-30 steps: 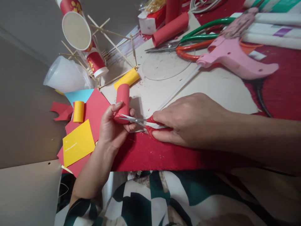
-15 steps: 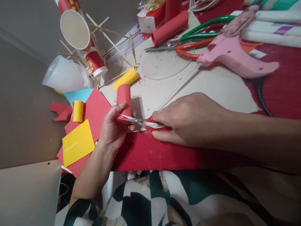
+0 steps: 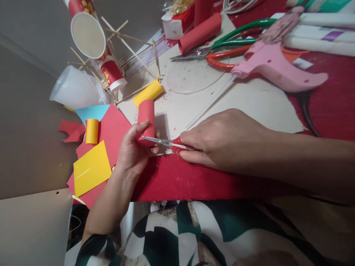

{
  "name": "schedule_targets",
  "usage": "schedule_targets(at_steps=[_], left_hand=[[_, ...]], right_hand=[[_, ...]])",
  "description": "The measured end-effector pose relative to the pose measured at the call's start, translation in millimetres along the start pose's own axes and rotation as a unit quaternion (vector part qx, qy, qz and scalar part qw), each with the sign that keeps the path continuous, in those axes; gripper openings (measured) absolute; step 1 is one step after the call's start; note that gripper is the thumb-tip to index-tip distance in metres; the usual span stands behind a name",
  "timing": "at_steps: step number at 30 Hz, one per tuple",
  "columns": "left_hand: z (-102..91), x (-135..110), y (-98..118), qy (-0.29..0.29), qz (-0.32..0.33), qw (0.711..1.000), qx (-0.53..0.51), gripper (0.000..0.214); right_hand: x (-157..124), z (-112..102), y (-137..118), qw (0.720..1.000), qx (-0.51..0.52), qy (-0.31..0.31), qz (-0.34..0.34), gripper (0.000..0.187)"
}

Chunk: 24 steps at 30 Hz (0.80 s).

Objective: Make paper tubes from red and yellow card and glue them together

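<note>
My left hand is closed around the lower end of a red paper tube, holding it upright over the table edge. My right hand grips small red-handled scissors. Their blades are nearly closed and meet the tube's lower rim, just beside my left fingertips. The scissor handles are mostly hidden under my right fingers.
Around lie a yellow paper tube, a smaller yellow roll, red and yellow paper sheets, paper cups, wooden sticks, a pink glue gun, larger scissors and a long red tube.
The scissor blades have closed on the red tube's lower edge. My left hand turned the tube slightly; both hands otherwise stay in place.
</note>
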State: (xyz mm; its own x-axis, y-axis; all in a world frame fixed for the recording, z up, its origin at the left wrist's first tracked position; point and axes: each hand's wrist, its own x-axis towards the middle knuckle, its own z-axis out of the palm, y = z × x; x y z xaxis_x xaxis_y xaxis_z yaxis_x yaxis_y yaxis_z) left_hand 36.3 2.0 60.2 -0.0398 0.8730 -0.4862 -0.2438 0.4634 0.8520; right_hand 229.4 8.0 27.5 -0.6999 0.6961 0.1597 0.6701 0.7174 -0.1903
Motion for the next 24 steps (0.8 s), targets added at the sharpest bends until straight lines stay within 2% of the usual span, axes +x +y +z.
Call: schedule_targets(at_steps=[3, 8, 13, 16, 20, 24], left_hand=[[0.1, 0, 0, -0.005, 0.001, 1.0, -0.008, 0.033], [0.8, 1, 3, 0.038, 0.018, 0.998, -0.037, 0.03], [-1.1, 2, 6, 0.03, 0.02, 0.995, -0.089, 0.033], [-2.3, 2, 9, 0.012, 0.013, 0.992, -0.123, 0.024], [-2.4, 2, 12, 0.0, 0.015, 0.991, -0.136, 0.019], [-1.7, 2, 11, -0.004, 0.014, 0.992, -0.123, 0.018]], right_hand=[[-2, 5, 1, 1.0, 0.004, 0.013, -0.003, 0.028], [-2, 5, 1, 0.998, 0.042, 0.043, -0.002, 0.027], [1, 1, 1, 0.989, 0.11, 0.059, 0.073, 0.034], [2, 1, 0, 0.984, 0.131, 0.063, 0.102, 0.035], [2, 2, -1, 0.985, 0.134, 0.056, 0.098, 0.034], [1, 2, 0, 0.993, 0.104, 0.019, 0.058, 0.033]])
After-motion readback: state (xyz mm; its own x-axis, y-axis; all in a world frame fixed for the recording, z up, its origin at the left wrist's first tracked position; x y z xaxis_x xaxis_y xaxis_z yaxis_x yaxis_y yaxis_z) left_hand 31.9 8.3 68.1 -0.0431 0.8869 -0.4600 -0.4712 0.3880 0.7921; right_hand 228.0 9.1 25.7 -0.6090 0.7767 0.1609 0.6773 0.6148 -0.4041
